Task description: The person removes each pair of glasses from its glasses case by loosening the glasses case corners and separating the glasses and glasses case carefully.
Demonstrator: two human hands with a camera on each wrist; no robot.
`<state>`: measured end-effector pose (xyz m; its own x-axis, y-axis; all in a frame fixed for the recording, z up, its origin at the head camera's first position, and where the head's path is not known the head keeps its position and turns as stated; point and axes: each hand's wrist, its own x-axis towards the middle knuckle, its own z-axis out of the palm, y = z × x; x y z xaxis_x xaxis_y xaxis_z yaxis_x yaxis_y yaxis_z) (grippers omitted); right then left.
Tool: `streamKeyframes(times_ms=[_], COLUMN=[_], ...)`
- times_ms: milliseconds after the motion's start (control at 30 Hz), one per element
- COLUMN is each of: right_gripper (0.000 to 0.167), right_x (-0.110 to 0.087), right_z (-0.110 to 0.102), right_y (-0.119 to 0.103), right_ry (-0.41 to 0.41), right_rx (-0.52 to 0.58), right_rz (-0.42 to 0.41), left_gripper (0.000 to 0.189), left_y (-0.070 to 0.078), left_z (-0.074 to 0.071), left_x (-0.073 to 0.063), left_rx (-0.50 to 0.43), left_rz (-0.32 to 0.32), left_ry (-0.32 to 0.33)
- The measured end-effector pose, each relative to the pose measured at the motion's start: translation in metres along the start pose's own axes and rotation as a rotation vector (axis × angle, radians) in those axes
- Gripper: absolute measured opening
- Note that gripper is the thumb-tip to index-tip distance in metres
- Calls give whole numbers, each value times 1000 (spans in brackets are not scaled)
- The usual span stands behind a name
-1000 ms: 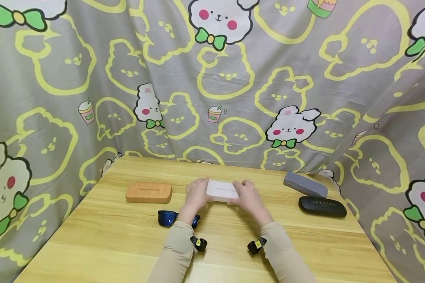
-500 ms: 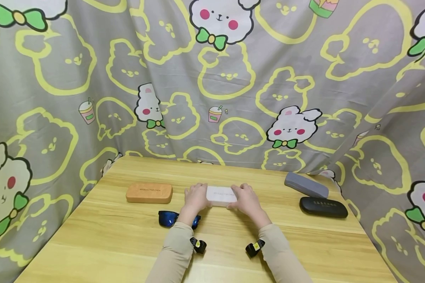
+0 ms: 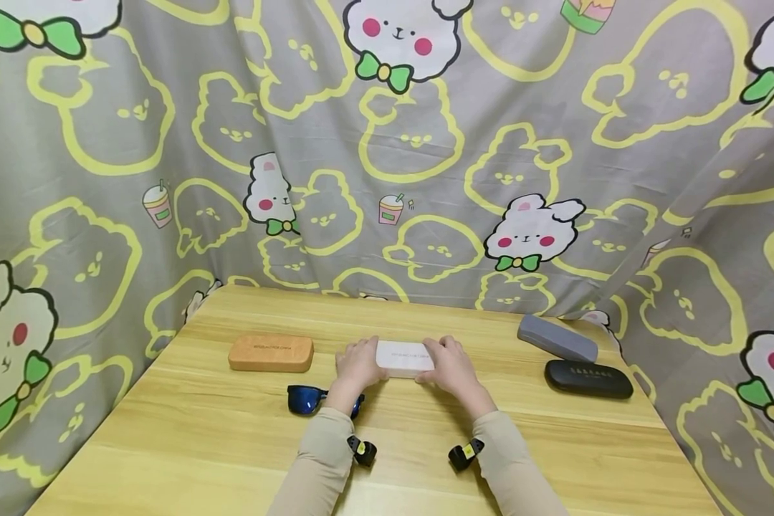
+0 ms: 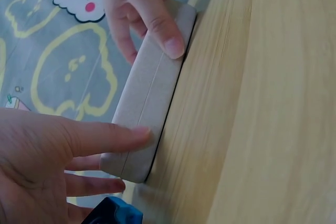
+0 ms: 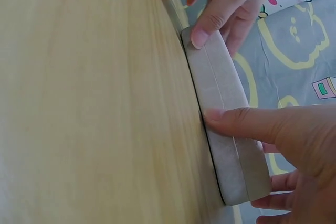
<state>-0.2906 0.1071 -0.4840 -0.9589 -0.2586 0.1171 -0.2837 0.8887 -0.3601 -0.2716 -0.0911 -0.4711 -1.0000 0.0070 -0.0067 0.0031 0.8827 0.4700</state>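
A pale, off-white glasses case (image 3: 403, 355) with faint lettering on its lid lies near the middle of the table. My left hand (image 3: 357, 364) holds its left end and my right hand (image 3: 450, 367) its right end. In the left wrist view, the left thumb presses the front of the case (image 4: 148, 98), which has a thin seam along it. The right wrist view shows the right thumb on that same front side (image 5: 212, 82), with the other fingers behind. Its bottom edge is down at the table surface. Dark blue sunglasses (image 3: 305, 399) sit beside my left wrist, partly hidden by it.
An orange-brown glasses case (image 3: 271, 355) lies to the left. At the back right are a grey-blue case (image 3: 557, 338) and a black case (image 3: 589, 378), close together. A patterned curtain (image 3: 426, 279) hangs behind the wooden table (image 3: 187, 451).
Both hands have drawn the pale glasses case slightly toward me since a second ago. Over the last half second it has hardly moved. The sunglasses and other cases stay in place.
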Motion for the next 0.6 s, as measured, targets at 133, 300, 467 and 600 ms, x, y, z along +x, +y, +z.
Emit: streamKeyframes(times_ms=[133,300,467,600], right_gripper=[82,79,79,78], right_x=[-1,-2,-2,-1], right_z=[-2,-4,-5,-4], right_y=[2,5,7,8], right_ry=[-5,-13,-26,-25], right_rx=[34,62,76,85], right_rz=[-4,-18,-24,-31], left_gripper=[85,90,85,80], left_y=[-3,-6,-8,-10], left_z=[-1,-5,-4,-2], left_x=[-1,-3,-5,-4], left_rx=[-12,-46,-75,-77], left_rz=[-29,-61,-99,-114], left_ry=[-25,-74,-119,-127])
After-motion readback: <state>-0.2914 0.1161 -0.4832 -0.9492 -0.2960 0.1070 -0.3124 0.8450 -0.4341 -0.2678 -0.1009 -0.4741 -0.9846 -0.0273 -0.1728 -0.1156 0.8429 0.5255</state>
